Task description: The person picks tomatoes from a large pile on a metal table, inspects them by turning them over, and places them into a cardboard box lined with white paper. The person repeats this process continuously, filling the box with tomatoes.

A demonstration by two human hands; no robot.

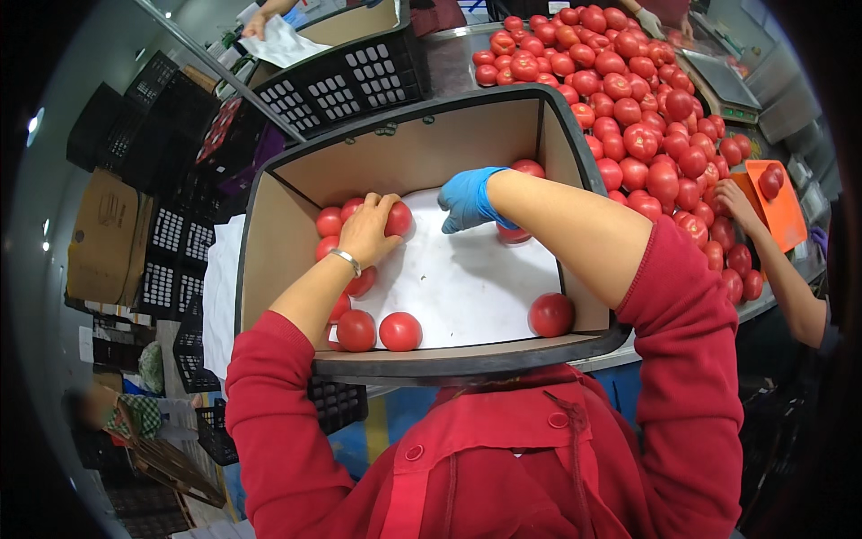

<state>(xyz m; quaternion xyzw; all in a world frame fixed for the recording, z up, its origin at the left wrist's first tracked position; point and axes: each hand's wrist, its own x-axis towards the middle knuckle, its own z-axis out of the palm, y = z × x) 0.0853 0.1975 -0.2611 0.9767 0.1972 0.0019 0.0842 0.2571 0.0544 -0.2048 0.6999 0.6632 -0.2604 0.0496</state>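
Observation:
An open crate (pixel 417 369) with a black rim and cardboard-lined walls stands before me, its bottom covered by white paper (pixel 465 290). My left hand (pixel 367 232), bare and with a silver bracelet at the wrist, has its fingers around a red tomato (pixel 399 219) at the crate's left side. More tomatoes line that side, and two sit at the near left, one of them a loose tomato (pixel 400 331). My right hand (pixel 468 200), in a blue glove, is over the paper with thumb and fingers apart; nothing shows between them. Another tomato (pixel 552 314) lies in the near right corner.
A large tomato pile (pixel 640 135) covers the table at the right. Beyond it are a scale (pixel 724 84) and an orange tray (pixel 778 202). A co-worker's hand (pixel 737 202) touches the pile. Another black crate (pixel 337 81) stands behind mine, below a slanting metal pole (pixel 219 67).

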